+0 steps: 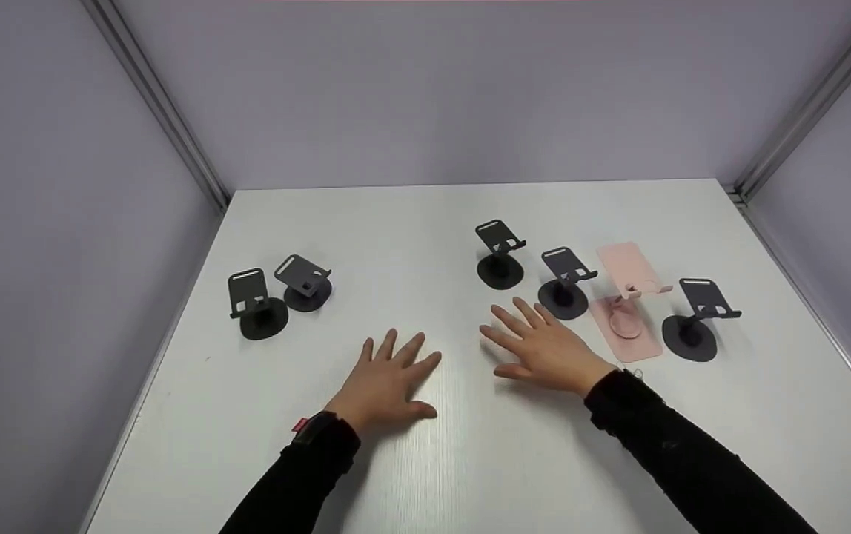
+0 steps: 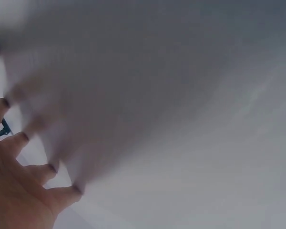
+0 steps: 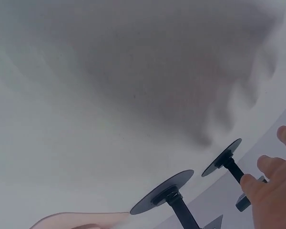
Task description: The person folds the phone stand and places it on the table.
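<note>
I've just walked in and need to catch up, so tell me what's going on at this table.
A person has both hands out over a white table, fingers spread. Neither the left hand nor the right hand is holding anything. Two dark stands stand on the person's left; three more dark stands and a pink stand are on the right. All six are upright on their bases, their top plates tilted.
</note>
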The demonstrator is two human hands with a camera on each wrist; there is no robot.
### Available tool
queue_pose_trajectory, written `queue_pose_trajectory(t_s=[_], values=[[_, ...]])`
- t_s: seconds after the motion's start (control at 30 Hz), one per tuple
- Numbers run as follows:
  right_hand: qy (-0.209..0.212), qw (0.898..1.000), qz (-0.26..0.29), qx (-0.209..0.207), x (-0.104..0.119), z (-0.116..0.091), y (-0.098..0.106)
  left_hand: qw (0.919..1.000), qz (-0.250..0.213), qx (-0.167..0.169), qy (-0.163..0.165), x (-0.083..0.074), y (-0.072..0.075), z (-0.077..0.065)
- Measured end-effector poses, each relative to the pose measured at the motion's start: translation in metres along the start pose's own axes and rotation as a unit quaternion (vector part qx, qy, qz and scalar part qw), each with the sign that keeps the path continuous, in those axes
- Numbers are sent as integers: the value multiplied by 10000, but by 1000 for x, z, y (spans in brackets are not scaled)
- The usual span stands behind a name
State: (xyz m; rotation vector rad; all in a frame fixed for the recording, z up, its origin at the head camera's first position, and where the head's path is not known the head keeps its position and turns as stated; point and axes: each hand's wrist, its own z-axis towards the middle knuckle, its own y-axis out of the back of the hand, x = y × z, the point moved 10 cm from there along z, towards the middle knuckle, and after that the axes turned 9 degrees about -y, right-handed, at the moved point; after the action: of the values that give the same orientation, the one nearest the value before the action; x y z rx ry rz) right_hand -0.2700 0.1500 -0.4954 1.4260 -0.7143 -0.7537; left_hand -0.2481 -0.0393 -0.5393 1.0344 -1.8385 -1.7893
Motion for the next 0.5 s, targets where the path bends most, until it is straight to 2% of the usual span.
queue_pose_trajectory(t_s=[0.2,0.33,0.5], values=[[-225,9996,-1,-194,-13,5,17,10000,-25,-78,-31,0,0,-1],[-544,9981,54,-294,-28,9,27,9999,-32,-107,-63,0,1,-1],[-848,9945,-123,-595,-45,9,37,9998,-18,-157,-116,-1,2,-2]])
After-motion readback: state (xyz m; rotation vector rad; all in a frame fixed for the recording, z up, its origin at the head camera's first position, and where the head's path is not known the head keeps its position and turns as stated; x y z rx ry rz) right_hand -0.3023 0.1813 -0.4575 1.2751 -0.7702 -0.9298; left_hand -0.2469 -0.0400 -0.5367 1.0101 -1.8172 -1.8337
